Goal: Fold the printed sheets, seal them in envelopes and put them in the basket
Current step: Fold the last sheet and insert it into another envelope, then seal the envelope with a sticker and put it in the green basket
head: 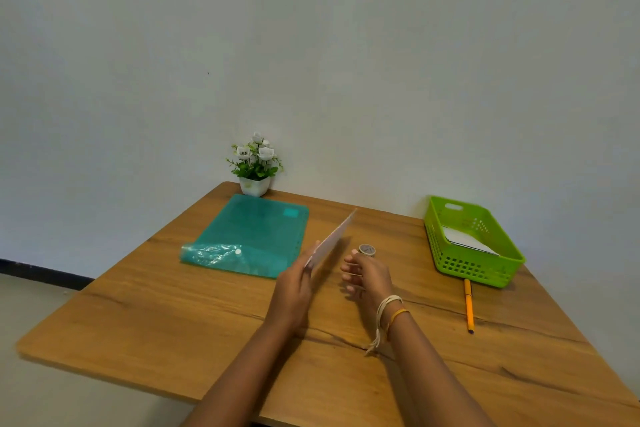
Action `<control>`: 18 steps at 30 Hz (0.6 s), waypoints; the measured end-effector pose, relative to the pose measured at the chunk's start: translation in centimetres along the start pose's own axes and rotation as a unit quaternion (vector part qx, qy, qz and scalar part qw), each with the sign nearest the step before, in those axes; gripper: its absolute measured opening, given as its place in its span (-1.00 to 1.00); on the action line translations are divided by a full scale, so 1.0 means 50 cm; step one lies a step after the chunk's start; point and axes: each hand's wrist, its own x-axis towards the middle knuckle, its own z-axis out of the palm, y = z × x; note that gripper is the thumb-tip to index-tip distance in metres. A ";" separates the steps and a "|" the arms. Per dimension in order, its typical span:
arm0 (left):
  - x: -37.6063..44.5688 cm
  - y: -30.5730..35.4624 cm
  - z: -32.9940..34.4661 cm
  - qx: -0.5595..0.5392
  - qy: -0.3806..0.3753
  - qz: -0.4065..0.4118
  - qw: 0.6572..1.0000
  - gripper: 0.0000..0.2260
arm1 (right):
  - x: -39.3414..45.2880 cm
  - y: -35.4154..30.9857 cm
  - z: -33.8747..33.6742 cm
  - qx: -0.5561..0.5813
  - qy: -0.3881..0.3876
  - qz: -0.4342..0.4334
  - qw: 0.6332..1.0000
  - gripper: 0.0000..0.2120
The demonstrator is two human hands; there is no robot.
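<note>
An envelope (pixel 334 237) is gripped edge-on by the left hand (pixel 294 282); the right hand (pixel 367 276) (fingers loosely curled, holding nothing) is held beside it.

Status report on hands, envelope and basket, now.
Left hand holds envelope edge-up above table. Right hand free, fingers loosely curled beside tape roll. Green basket already holds white paper. Path unobstructed.

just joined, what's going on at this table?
A person's left hand holds a white envelope edge-on above the wooden table. The right hand hovers with loosely curled fingers beside a small tape roll, holding nothing. The green basket already holds white paper. A teal folder lies to the left, an orange pen near the basket.
</note>
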 end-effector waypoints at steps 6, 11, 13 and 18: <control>0.036 0.001 -0.058 -0.155 0.020 -0.097 0.983 -0.77 | 0.016 0.026 -0.031 -0.034 0.070 -0.079 0.994 -0.95; 0.046 -0.004 -0.088 -0.243 0.017 -0.213 0.946 -0.77 | 0.015 0.030 -0.061 -0.140 0.154 -0.149 0.967 -0.62; 0.046 0.000 -0.095 -0.256 0.021 -0.210 0.943 -0.77 | 0.017 0.028 -0.077 -0.148 0.141 -0.147 0.968 -0.53; 0.060 0.005 -0.110 -0.361 0.031 -0.209 0.908 -0.81 | 0.025 0.032 -0.098 -0.066 0.111 -0.109 0.986 -0.51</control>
